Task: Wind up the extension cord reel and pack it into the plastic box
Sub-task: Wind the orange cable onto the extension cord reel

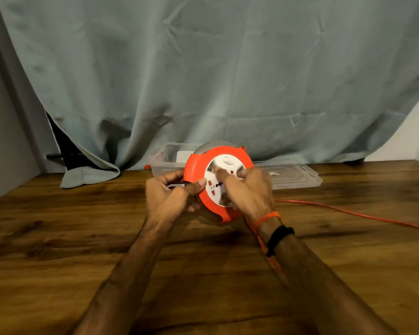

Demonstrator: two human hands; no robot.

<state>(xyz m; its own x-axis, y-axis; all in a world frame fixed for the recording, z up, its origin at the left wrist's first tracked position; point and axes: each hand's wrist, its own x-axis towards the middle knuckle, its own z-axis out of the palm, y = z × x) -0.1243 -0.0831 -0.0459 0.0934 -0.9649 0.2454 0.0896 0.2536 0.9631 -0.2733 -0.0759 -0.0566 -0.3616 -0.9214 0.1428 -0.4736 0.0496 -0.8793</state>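
Reel (198,163), round glossy orange plastic, gripped by both hands.

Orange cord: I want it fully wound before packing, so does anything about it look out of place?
Yes. The orange cord trails loose across the wooden table to the right, not wound onto the reel.
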